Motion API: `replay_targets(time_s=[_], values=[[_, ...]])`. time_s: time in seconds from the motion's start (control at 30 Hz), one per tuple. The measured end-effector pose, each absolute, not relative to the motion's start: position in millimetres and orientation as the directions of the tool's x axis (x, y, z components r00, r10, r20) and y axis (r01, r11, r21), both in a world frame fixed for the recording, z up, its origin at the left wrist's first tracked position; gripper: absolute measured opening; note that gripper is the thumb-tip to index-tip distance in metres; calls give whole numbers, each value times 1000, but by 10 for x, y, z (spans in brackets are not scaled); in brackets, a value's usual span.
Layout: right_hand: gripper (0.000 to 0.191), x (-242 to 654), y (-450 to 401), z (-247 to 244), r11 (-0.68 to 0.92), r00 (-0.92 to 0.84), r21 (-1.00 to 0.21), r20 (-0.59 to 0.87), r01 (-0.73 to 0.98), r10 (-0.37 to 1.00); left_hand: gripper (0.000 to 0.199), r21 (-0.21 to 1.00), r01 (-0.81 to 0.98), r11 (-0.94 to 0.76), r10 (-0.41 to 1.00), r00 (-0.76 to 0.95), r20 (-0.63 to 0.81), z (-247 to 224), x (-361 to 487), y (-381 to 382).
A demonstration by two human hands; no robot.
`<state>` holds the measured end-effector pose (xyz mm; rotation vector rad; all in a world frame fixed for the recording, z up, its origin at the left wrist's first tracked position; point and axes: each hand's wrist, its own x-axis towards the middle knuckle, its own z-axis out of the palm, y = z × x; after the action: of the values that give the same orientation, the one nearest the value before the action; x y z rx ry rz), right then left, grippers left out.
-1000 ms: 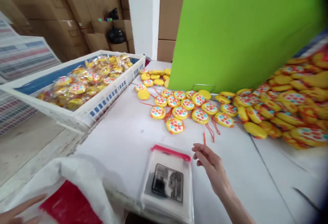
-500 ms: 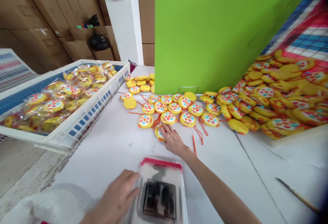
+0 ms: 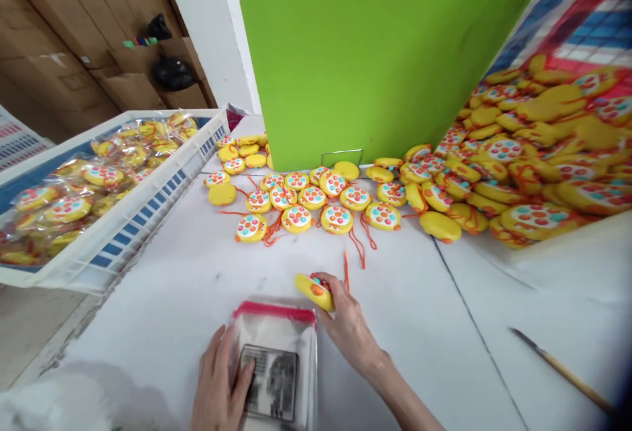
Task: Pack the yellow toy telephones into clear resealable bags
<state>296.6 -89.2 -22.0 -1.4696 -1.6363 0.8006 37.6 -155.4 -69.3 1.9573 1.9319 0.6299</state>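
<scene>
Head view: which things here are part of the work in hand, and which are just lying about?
In hand:
- right hand gripping a round yellow plastic toy
- left hand pressing the stack of clear red-strip zip bags
- loose yellow toys on the white table

Lying about:
- white crate of bagged toys
- green board
- thin stick

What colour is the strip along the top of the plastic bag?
The strip on the plastic bag is red-pink; the head view shows it, just beside the right hand.

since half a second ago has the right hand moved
Yes. The right hand has drawn back from the row of toys toward the red-topped bag, gripping one yellow toy.
</scene>
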Motion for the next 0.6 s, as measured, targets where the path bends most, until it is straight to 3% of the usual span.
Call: replay_targets(time_s=[0.27, 0.43, 0.6], values=[[45, 3200, -1051, -403, 202, 36, -851, 250, 485, 968, 64, 539, 826, 162, 985, -172, -31, -603, 375, -1646], [36, 3247, -1089, -454, 228, 27, -867, 267, 442, 963, 61, 530, 836, 142, 980, -194, 43, -597, 539, -1692], [37, 3317, -1127, -427, 67, 126, -928, 121, 366, 985, 54, 549, 822, 154, 971, -229, 70, -543, 803, -1713]])
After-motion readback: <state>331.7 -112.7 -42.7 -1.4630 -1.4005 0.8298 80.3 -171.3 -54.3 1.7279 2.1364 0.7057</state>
